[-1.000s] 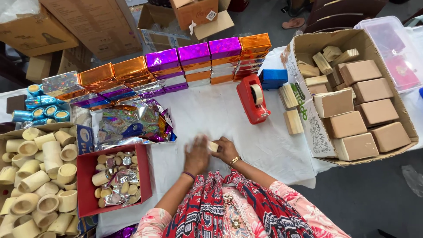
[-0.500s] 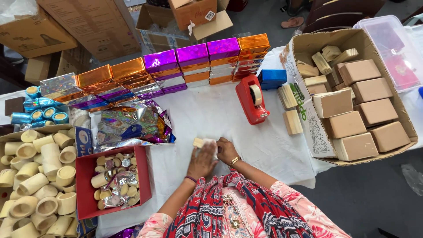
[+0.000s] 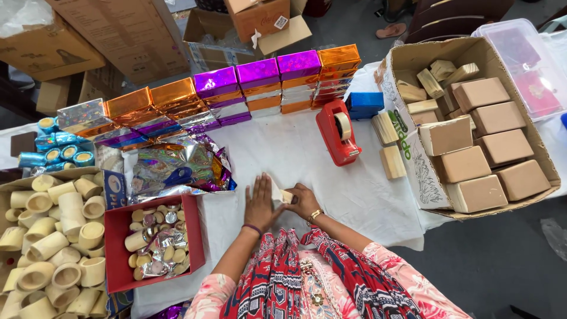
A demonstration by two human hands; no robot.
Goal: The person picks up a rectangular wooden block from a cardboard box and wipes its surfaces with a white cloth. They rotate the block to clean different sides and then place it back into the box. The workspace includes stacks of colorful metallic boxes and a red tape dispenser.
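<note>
Both hands are down on the white cloth of the table (image 3: 307,153), right at its near edge; the left hand (image 3: 260,204) lies flat, fingers straight and together, palm pressing on a sheet of white paper (image 3: 274,192); the right hand (image 3: 302,201) is curled around a small pale block (image 3: 287,196), thumb and fingers closed on it, and the paper folds up against that block between the two hands; a gold bangle sits on the right wrist, a dark band on the left. Just beyond the hands stands a red tape dispenser (image 3: 335,133); two bare wooden blocks (image 3: 390,145) lie beside it, close to a big cardboard box (image 3: 407,147) packed with brown-wrapped blocks (image 3: 475,156); along the far edge runs a row of shiny orange and purple foil-wrapped boxes (image 3: 236,88). To the left, a red box (image 3: 118,248) holds small cylinders and foil scraps; crumpled holographic foil (image 3: 171,168) lies above it; pale hollow cylinders (image 3: 53,236) are heaped at the far left.
</note>
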